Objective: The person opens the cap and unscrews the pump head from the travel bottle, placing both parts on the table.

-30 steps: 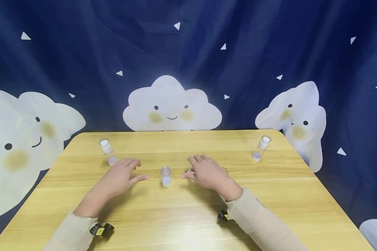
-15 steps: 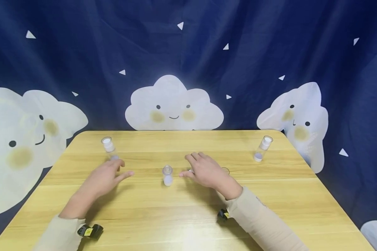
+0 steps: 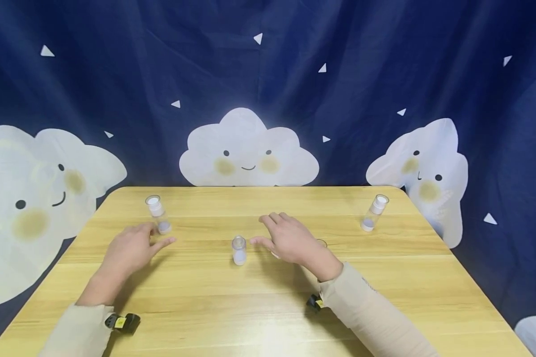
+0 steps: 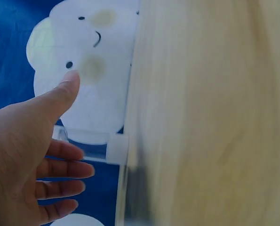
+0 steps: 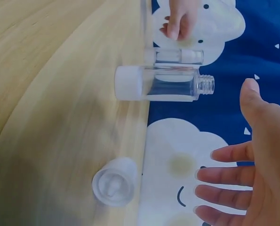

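My left hand (image 3: 129, 250) hovers beside the left bottle (image 3: 156, 208), a clear one with a white base and white top. In the left wrist view its fingers are spread and relaxed, overlapping that bottle (image 4: 117, 149). Over the table's middle right, my right hand (image 3: 290, 240) hovers with loose fingers and holds nothing. To its left stands an upright clear bottle (image 3: 239, 252), whose bare threaded neck (image 5: 206, 84) shows in the right wrist view. A white hollow cap piece (image 5: 114, 182) lies on the table below the right hand, mostly hidden in the head view.
Another clear bottle with a white top (image 3: 376, 213) stands at the back right of the wooden table (image 3: 232, 317). The thin rim of a clear round thing (image 3: 322, 243) shows behind the right wrist. A blue curtain (image 3: 268, 59) with clouds hangs behind the table.
My left hand has moved left, away from the middle bottle and closer to the left bottle. The right hand has shifted slightly left and away from me. The bottles stay in place.
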A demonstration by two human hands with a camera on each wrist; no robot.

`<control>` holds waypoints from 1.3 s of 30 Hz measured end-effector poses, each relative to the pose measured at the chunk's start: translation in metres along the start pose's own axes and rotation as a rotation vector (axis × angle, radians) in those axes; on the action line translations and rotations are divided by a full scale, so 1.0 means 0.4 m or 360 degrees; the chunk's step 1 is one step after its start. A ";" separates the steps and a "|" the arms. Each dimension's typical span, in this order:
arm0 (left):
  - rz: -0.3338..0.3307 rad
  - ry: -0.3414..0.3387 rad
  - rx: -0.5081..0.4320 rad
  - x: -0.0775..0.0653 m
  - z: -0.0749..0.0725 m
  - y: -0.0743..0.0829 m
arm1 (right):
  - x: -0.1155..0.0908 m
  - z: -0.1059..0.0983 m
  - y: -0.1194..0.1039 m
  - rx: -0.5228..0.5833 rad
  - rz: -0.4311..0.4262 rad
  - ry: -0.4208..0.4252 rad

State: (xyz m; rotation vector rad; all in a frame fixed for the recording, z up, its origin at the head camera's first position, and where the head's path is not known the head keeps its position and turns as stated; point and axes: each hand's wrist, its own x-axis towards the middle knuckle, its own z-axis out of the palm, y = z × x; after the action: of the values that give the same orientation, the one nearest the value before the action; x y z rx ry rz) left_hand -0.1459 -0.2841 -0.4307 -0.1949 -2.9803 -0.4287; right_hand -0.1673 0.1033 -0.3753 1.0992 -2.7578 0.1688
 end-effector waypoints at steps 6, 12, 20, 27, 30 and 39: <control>-0.0056 0.0036 0.0025 0.020 0.003 -0.032 | 0.010 -0.002 -0.006 0.0048 0.0016 -0.0034; -0.0086 0.0019 0.0031 0.058 0.010 -0.047 | 0.028 -0.017 -0.013 0.0049 0.0040 0.0001; -0.0128 -0.0034 -0.0004 0.087 0.020 -0.054 | 0.058 -0.039 -0.034 0.0061 0.0058 -0.0048; -0.0088 0.0005 -0.0186 0.111 0.035 -0.075 | 0.093 -0.066 -0.071 0.0017 0.0004 -0.0046; -0.0060 0.0018 -0.0224 0.114 0.038 -0.077 | 0.109 -0.076 -0.091 0.0003 -0.0023 -0.0048; 0.0006 0.0003 -0.0232 0.113 0.045 -0.081 | 0.152 -0.078 -0.154 -0.0096 -0.0177 0.0115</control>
State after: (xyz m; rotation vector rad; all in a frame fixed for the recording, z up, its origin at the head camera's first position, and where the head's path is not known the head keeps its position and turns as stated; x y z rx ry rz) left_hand -0.1968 -0.3046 -0.4502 -0.2139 -2.9473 -0.6462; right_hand -0.1647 0.0233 -0.3301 1.2022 -2.6132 0.1076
